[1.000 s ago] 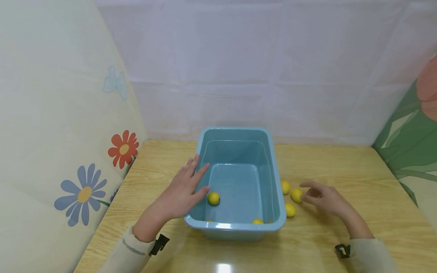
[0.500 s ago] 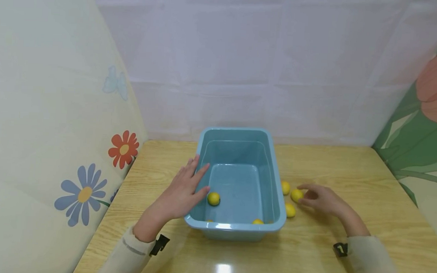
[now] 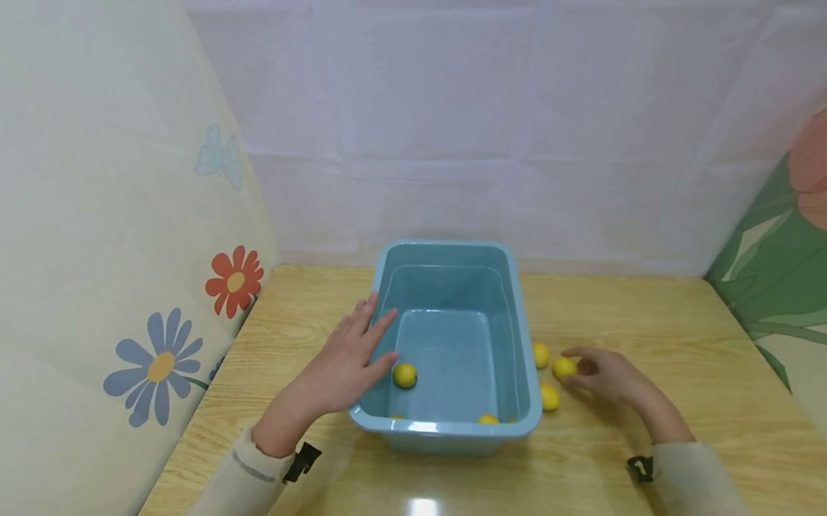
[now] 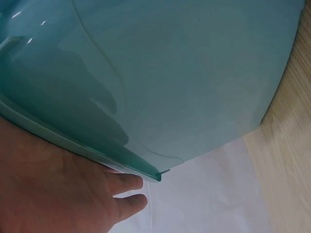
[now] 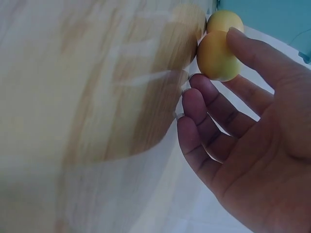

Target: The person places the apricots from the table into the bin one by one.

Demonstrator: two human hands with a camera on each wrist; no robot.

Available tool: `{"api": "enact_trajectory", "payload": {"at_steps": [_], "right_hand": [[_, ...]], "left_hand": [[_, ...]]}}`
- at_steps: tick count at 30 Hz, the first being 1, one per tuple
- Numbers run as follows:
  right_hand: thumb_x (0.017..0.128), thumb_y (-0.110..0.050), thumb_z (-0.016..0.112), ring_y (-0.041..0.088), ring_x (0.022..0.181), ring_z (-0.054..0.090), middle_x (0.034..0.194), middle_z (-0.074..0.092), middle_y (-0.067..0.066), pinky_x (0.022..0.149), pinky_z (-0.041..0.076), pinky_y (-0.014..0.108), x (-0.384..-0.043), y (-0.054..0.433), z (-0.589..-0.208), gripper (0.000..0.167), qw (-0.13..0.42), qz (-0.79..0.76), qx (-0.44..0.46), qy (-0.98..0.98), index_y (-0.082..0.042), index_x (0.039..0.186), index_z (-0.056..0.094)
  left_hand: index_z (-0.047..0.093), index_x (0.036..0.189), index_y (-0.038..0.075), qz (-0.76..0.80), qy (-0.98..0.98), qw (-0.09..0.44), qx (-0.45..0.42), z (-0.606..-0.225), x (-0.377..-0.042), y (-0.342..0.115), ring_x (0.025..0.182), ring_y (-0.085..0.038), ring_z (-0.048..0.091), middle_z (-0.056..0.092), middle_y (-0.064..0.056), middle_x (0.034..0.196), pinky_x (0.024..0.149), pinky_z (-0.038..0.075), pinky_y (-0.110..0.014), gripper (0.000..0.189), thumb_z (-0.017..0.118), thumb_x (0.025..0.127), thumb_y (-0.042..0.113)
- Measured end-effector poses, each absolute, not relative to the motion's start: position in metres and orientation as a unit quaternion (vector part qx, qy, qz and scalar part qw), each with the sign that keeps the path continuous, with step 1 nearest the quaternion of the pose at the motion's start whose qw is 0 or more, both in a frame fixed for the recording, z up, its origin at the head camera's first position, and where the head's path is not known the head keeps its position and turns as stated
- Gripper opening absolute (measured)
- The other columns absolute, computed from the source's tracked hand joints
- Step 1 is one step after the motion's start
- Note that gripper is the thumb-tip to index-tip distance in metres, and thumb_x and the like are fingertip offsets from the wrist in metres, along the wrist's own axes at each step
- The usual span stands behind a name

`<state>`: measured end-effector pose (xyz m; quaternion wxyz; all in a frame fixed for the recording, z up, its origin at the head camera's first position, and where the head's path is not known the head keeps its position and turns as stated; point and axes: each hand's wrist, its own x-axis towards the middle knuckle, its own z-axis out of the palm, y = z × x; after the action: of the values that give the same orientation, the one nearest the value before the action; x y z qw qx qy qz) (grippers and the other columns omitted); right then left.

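Three lemons (image 3: pixel 549 397) are outside the tub (image 3: pixel 447 288), just right of it in the frame. At least two more are inside: one lemon (image 3: pixel 404 375) at the tub's lower left, another lemon (image 3: pixel 488 419) at its lower right, partly hidden. Any others there cannot be counted. Work is judged part done, with the three outer lemons left. The left hand (image 3: pixel 342 366) rests on the tub's left side, fingers spread. The right hand (image 3: pixel 609 374) pinches the rightmost lemon (image 3: pixel 563 368) between thumb and fingers; clearance from the table (image 3: pixel 646 322) cannot be told.
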<state>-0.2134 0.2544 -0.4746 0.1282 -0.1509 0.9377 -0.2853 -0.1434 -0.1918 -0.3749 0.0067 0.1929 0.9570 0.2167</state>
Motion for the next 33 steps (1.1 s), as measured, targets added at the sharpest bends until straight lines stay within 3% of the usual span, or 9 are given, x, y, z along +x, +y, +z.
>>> {"api": "enact_trajectory", "payload": {"at_steps": [11, 24, 33], "right_hand": [[0.093, -0.035, 0.073, 0.036, 0.104, 0.064, 0.113, 0.068, 0.020, 0.090, 0.052, 0.058, -0.210, 0.253, -0.465, 0.053, 0.123, -0.274, -0.150, 0.942, -0.005, 0.135, 0.061], [0.097, -0.032, 0.069, 0.035, 0.104, 0.065, 0.113, 0.069, 0.019, 0.089, 0.054, 0.057, -0.205, 0.251, -0.449, 0.052, 0.087, -0.276, -0.175, 0.941, -0.001, 0.137, 0.059], [0.099, -0.038, 0.065, 0.032, 0.102, 0.065, 0.115, 0.068, 0.019, 0.083, 0.056, 0.052, -0.200, 0.248, -0.432, 0.056, 0.086, -0.286, -0.168, 0.939, -0.001, 0.140, 0.057]], "left_hand": [[0.028, 0.161, 0.011, 0.219, 0.956, 0.010, 0.195, -0.374, -0.143, -0.191, 0.156, -0.036, 0.000, 0.002, -0.013, 0.170, 0.122, 0.011, -0.062, 0.068, 0.046, 0.105, 0.045], [0.028, 0.161, 0.011, 0.217, 0.956, 0.007, 0.195, -0.374, -0.144, -0.192, 0.156, -0.037, 0.001, 0.002, -0.015, 0.170, 0.122, 0.012, -0.063, 0.068, 0.046, 0.105, 0.046], [0.028, 0.161, 0.011, 0.222, 0.955, 0.009, 0.194, -0.374, -0.143, -0.192, 0.156, -0.037, 0.001, 0.002, -0.014, 0.170, 0.122, 0.010, -0.062, 0.068, 0.046, 0.105, 0.045]]}}
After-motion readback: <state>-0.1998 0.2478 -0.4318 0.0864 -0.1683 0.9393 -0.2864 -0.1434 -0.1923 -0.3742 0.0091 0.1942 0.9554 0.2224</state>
